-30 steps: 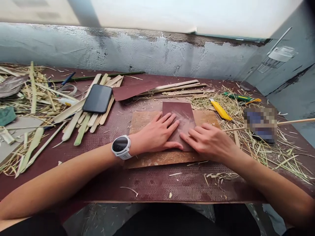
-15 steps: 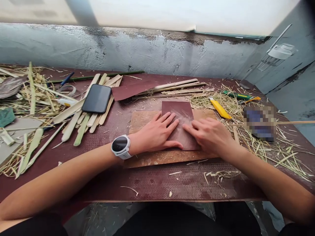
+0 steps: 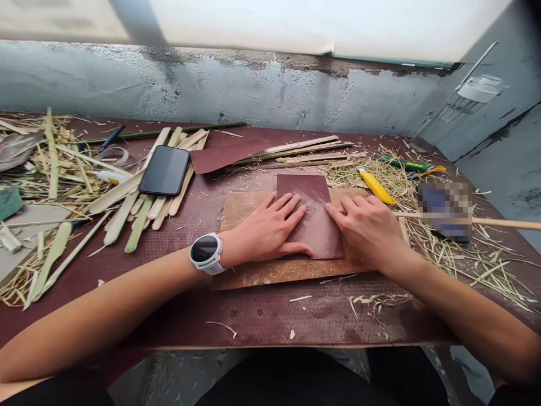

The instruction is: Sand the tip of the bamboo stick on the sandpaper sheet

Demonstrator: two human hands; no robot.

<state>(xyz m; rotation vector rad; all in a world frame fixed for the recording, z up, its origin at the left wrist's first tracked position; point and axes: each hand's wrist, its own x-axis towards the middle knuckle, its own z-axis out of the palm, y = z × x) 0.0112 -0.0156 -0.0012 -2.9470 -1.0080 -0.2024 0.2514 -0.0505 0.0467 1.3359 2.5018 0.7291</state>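
Observation:
Flat on a sheet of dark red sandpaper (image 3: 315, 225) lies my left hand (image 3: 276, 225), its fingers spread. Pale dust marks the sheet, which rests on a wooden board (image 3: 253, 276). At the sheet's right edge, my right hand (image 3: 363, 228) is closed round a thin bamboo strip (image 3: 507, 223). The strip sticks out to the right past my knuckles; its inner end is hidden by my fingers. On my left wrist is a white watch (image 3: 206, 252).
A phone (image 3: 164, 170) lies on bamboo slats (image 3: 120, 217) at left. Behind the board are another sandpaper sheet (image 3: 224, 155) and more slats (image 3: 304, 148). A yellow utility knife (image 3: 377, 187), a green-handled tool (image 3: 408, 164) and a blurred dark object (image 3: 446, 211) lie among shavings at right.
My right hand has slid a little to the right over the sandpaper, and the strip's outer part sits lower in view. My left hand has stayed in place.

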